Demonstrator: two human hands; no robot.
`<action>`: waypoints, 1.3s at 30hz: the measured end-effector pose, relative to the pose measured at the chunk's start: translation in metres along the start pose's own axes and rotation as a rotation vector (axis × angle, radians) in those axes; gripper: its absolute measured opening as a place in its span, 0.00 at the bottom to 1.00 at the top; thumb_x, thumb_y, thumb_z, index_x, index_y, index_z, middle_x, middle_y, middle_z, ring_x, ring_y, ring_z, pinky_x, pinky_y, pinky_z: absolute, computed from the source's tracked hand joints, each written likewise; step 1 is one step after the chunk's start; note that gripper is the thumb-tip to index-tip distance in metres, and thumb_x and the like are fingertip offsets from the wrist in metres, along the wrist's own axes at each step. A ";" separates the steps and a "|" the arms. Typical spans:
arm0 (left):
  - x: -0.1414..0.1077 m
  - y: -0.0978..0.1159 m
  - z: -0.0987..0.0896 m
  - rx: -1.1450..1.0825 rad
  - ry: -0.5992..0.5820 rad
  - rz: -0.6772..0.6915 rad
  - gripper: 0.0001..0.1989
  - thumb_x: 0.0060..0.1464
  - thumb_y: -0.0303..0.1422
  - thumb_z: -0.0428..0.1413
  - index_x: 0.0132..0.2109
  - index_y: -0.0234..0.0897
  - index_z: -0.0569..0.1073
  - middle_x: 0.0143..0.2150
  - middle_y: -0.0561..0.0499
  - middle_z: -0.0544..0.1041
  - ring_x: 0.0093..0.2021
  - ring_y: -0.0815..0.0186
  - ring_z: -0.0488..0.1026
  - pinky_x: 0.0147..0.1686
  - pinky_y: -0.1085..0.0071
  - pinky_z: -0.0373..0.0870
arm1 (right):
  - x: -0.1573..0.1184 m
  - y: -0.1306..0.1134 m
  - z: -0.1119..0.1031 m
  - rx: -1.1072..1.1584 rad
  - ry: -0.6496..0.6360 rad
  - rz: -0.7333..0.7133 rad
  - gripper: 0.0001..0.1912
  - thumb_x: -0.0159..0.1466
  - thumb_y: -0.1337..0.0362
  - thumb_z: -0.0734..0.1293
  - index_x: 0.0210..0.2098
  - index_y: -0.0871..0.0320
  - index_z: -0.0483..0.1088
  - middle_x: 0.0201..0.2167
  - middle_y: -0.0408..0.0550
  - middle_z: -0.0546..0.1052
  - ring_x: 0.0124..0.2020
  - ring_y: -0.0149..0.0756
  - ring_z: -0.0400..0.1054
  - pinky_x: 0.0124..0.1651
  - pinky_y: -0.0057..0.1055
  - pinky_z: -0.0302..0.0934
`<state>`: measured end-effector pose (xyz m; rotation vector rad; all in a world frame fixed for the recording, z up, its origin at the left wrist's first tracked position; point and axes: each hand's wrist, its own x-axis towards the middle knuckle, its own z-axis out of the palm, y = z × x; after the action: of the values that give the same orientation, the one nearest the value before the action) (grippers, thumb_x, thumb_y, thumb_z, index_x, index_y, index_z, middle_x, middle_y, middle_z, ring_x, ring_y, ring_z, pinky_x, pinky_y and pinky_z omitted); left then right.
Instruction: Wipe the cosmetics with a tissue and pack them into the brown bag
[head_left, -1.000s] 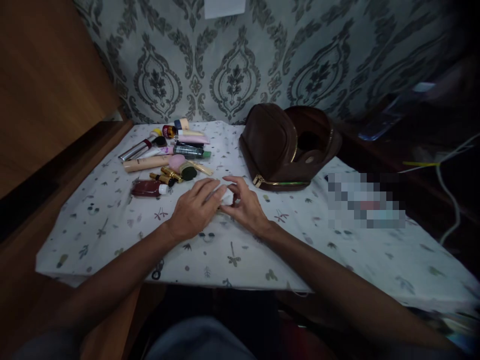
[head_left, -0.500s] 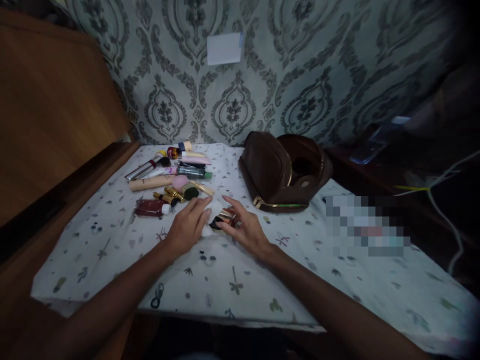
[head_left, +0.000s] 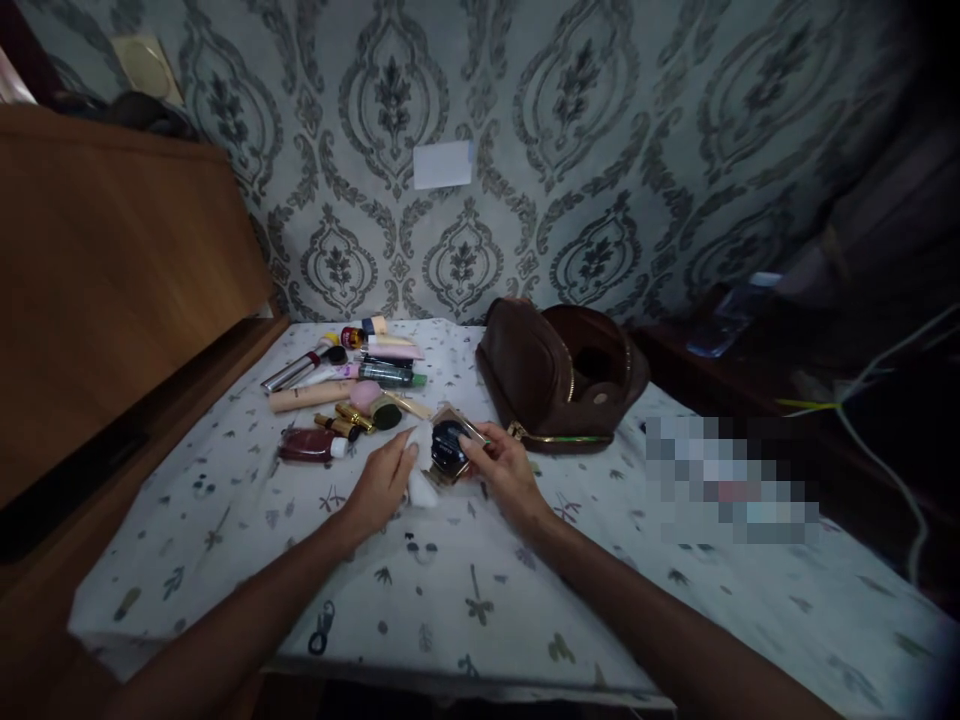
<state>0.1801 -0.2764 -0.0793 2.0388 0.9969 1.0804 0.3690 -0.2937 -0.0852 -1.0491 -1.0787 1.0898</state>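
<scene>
My left hand (head_left: 381,482) is closed on a crumpled white wipe (head_left: 422,486), pinched between thumb and fingers. My right hand (head_left: 508,470) grips a black and gold makeup compact (head_left: 448,446) with a round dark face, its thumb lying on top. The wipe touches or nearly touches the compact's left side. Just beyond the hands lie a pink sponge (head_left: 366,396), a dark green round pot (head_left: 387,415) and gold-and-black lipstick tubes (head_left: 346,420). Left of my left hand rests a dark red bottle (head_left: 309,445) with a white cap.
A brown leather bag (head_left: 555,380) stands unzipped at the back right. Several tubes and a long beige tube (head_left: 311,396) lie at the back left on the patterned tablecloth (head_left: 405,620). A wooden cabinet (head_left: 127,300) borders the left; a blurred-out patch covers something on the right.
The compact has been turned, so its round dark face now shows between my hands. My right fingers have closed round its right side. The view has tilted up slightly.
</scene>
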 end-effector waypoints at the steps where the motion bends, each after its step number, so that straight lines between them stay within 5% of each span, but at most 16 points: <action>1: 0.000 -0.001 0.001 -0.027 0.011 -0.027 0.21 0.67 0.43 0.44 0.55 0.35 0.71 0.47 0.43 0.79 0.47 0.59 0.75 0.50 0.62 0.69 | 0.000 0.000 0.001 0.048 -0.007 0.032 0.21 0.51 0.49 0.76 0.35 0.56 0.70 0.26 0.43 0.75 0.23 0.32 0.67 0.25 0.30 0.67; 5: 0.000 -0.006 0.001 -0.098 0.075 -0.085 0.23 0.66 0.44 0.45 0.59 0.34 0.69 0.51 0.43 0.78 0.48 0.58 0.75 0.53 0.60 0.69 | -0.004 -0.002 0.004 0.164 -0.124 0.174 0.24 0.49 0.54 0.78 0.37 0.55 0.67 0.31 0.43 0.77 0.29 0.35 0.73 0.28 0.30 0.70; 11: 0.001 -0.007 -0.001 -0.101 0.119 0.009 0.23 0.66 0.42 0.45 0.59 0.35 0.70 0.56 0.43 0.76 0.56 0.58 0.72 0.60 0.60 0.63 | -0.007 -0.007 0.005 0.120 -0.243 0.228 0.39 0.48 0.58 0.78 0.56 0.49 0.62 0.34 0.41 0.77 0.30 0.34 0.72 0.24 0.26 0.67; 24: -0.007 0.003 0.001 -0.009 -0.030 0.172 0.26 0.66 0.38 0.48 0.67 0.37 0.61 0.60 0.39 0.72 0.60 0.55 0.69 0.60 0.57 0.65 | -0.001 -0.005 0.004 0.301 -0.110 0.240 0.25 0.50 0.58 0.78 0.41 0.52 0.64 0.35 0.41 0.77 0.29 0.33 0.75 0.26 0.27 0.69; 32: -0.002 -0.001 -0.004 -0.103 0.088 0.084 0.24 0.66 0.41 0.48 0.65 0.37 0.65 0.61 0.42 0.71 0.62 0.56 0.66 0.63 0.57 0.60 | -0.004 -0.002 0.006 0.258 -0.205 0.210 0.23 0.55 0.47 0.74 0.41 0.52 0.64 0.32 0.40 0.77 0.30 0.32 0.73 0.31 0.29 0.68; 39: 0.003 0.000 -0.009 -0.221 0.139 0.000 0.22 0.65 0.44 0.49 0.57 0.34 0.72 0.56 0.44 0.76 0.54 0.58 0.73 0.56 0.64 0.67 | -0.003 -0.005 0.003 0.212 -0.205 0.234 0.22 0.49 0.56 0.79 0.36 0.55 0.68 0.30 0.40 0.76 0.28 0.28 0.70 0.30 0.24 0.62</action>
<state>0.1735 -0.2729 -0.0736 1.8068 0.9006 1.2867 0.3668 -0.2972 -0.0806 -0.9238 -0.9913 1.4923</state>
